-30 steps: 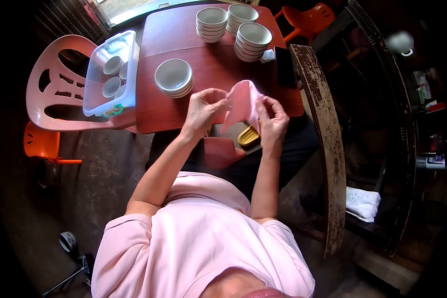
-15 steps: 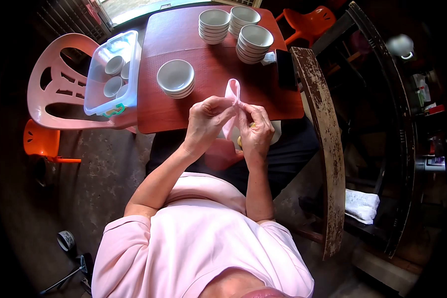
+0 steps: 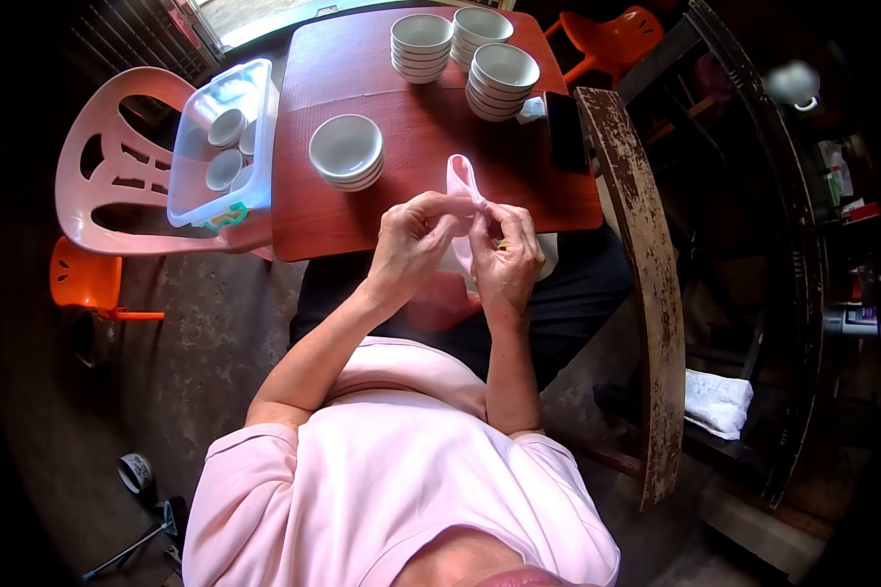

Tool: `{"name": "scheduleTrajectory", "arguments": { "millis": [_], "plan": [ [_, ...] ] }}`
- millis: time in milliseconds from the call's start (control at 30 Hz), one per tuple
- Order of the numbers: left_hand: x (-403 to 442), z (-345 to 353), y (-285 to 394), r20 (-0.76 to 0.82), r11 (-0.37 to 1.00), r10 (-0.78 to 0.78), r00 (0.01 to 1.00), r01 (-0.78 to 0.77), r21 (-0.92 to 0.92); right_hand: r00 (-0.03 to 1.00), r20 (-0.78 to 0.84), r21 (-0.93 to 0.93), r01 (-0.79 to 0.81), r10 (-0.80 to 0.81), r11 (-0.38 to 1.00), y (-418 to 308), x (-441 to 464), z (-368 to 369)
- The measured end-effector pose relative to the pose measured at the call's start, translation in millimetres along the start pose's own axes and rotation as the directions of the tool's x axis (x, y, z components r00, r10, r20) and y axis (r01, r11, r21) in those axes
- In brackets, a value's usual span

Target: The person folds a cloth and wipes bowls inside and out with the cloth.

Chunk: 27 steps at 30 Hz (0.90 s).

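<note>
So, at this moment a pink cloth is being worked by fingertips, just past the near edge of the red table, over the lap. It's pinched between thumb and finger of the left hand, and it's nipped the same way by the right hand, with both pinches brought together so the fingers look to be touching. A narrow loop is left sticking up above the grip, and a loose end is left hanging below. The step in hand looks like a bit of gathering or folding, though that's only a judgement. For a next move, both pinches would probably need to be kept firm, since soft fabric like that could easily be let slip. Nothing else is held; the nearest bowls are left stacked on the table beyond the left hand, with small bowls kept in a plastic tub off to the left. As for what's hard to make out: the middle of the cloth is covered by the fingers, so a fold can't be told from a knot. Something pale is mostly blocked by the right hand, a reddish thing is partly hidden too, and the far right is swallowed by shadow.
</note>
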<state>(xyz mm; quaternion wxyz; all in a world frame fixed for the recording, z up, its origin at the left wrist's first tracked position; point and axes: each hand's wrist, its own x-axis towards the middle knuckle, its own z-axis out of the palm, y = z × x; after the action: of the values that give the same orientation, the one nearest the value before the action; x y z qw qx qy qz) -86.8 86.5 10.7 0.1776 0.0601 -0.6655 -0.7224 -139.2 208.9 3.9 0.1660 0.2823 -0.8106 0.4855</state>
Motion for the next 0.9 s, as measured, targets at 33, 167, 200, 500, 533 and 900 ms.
{"name": "scheduleTrajectory", "arguments": {
  "millis": [33, 167, 200, 500, 533, 900],
  "plan": [
    [-0.1, -0.3, -0.4, 0.006, 1.000, 0.001, 1.000, 0.000, -0.026, 1.000, 0.005, 0.010, -0.003, 0.003, 1.000, 0.7, 0.3, -0.7],
    [0.0, -2.9, 0.3, 0.026, 1.000, 0.023, 0.999, -0.023, -0.001, 1.000, 0.023, 0.008, 0.009, -0.009, 1.000, 0.8, 1.9, -1.7],
    [-0.4, -2.2, -2.4, 0.026, 0.999, 0.022, 0.999, -0.022, -0.024, 1.000, 0.025, -0.005, 0.018, -0.017, 1.000, 0.6, 2.1, -2.2],
    [14.3, -24.0, 22.5, 0.105, 0.682, 0.302, 0.948, -0.292, 0.671, 1.000, 0.027, 0.091, 0.000, -0.002, 0.996, 7.1, 7.7, -18.4],
    [18.7, -28.0, 21.6, 0.157, 0.610, 0.335, 0.929, -0.341, 0.715, 0.999, 0.034, 0.112, 0.000, -0.004, 0.994, 7.0, 8.6, -19.8],
    [27.6, -55.2, 28.5, 0.386, 0.843, 0.196, 0.901, -0.356, 0.403, 0.986, 0.095, 0.663, -0.165, 0.137, 0.730, 27.2, 8.5, -32.6]
  ]
}}
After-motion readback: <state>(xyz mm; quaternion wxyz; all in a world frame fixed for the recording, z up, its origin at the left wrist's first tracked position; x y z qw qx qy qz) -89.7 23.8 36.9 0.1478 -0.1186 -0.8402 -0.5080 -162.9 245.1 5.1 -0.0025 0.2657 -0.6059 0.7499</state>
